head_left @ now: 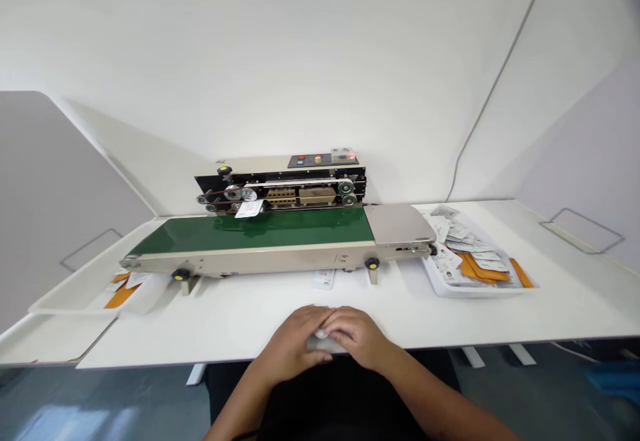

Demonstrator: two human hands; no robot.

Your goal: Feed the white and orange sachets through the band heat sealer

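My left hand (pixel 297 340) and my right hand (pixel 361 336) meet at the table's front edge, fingers curled around a small whitish packet (pixel 323 343). Most of the packet is covered by my fingers, so its print and shape are hidden. Behind my hands, a flat white sachet (pixel 324 279) lies on the table, partly under the conveyor's front side. Farther back stands a band sealing machine (pixel 300 194) with a green conveyor belt (pixel 300 228). Another white sachet (pixel 249 209) sticks out of the machine's rollers at the left, over the belt.
On the right, a white tray (pixel 460 291) holds many white sachets and orange packets (pixel 483 268). At the left end of the belt, another white tray (pixel 60 309) holds white and orange packets (pixel 121 294). A grey cable (pixel 480 118) runs down the wall.
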